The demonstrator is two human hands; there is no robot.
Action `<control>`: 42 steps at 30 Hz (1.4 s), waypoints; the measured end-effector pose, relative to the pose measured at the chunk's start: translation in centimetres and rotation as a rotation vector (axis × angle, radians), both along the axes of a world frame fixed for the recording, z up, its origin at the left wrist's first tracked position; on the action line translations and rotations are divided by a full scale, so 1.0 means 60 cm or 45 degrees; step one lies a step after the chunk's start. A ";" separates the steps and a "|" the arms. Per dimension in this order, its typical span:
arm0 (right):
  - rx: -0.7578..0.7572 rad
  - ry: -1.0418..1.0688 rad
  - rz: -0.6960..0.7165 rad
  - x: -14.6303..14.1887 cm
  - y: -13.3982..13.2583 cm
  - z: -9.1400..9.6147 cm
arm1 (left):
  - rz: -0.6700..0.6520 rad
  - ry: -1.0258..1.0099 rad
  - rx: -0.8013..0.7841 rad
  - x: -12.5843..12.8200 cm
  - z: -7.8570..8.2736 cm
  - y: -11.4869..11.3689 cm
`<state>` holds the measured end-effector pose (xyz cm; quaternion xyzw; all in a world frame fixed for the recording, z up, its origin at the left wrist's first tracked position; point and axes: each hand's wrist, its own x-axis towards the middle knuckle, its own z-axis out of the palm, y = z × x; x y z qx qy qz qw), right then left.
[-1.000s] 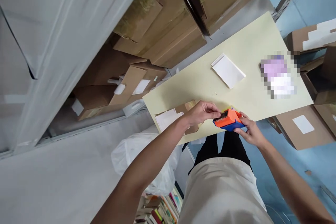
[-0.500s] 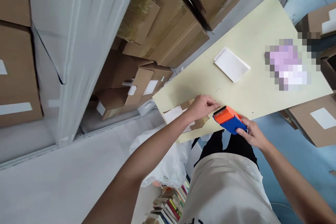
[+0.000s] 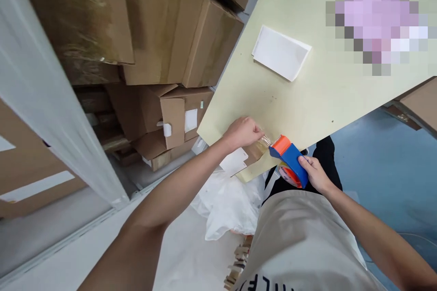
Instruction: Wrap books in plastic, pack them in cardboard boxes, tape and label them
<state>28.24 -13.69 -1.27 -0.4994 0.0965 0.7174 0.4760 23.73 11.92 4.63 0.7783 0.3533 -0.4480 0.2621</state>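
Note:
An orange and blue tape dispenser (image 3: 288,160) sits at the near edge of the pale yellow table (image 3: 307,100), gripped by my right hand (image 3: 316,173). A short strip of clear tape runs from it to my left hand (image 3: 242,132), which pinches the tape end over a small brown cardboard parcel (image 3: 254,153) with a white label (image 3: 234,162). The parcel lies on the table's near corner, partly under my left hand.
A white envelope (image 3: 280,52) lies further up the table. Stacked cardboard boxes (image 3: 170,45) fill the shelves to the left behind a grey upright (image 3: 51,100). White plastic bags (image 3: 228,204) and books (image 3: 237,266) lie on the floor by my legs. More boxes (image 3: 418,102) stand at right.
The dispenser has tilted and drawn back toward me, off the parcel, pulling out tape. My left hand stays on the parcel. The view has swung closer and lower.

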 end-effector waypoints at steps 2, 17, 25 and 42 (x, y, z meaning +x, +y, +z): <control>-0.035 0.090 0.025 -0.017 -0.011 -0.005 | -0.174 0.093 0.077 -0.004 -0.001 0.001; -0.199 0.333 0.133 -0.076 -0.049 -0.006 | -0.711 0.069 0.373 -0.029 0.003 0.020; -0.201 0.286 0.194 -0.070 -0.055 -0.014 | -0.846 -0.272 -0.389 -0.134 0.016 0.020; 0.363 -0.114 0.872 0.059 0.260 -0.034 | 0.148 -0.506 0.500 -0.255 -0.011 -0.006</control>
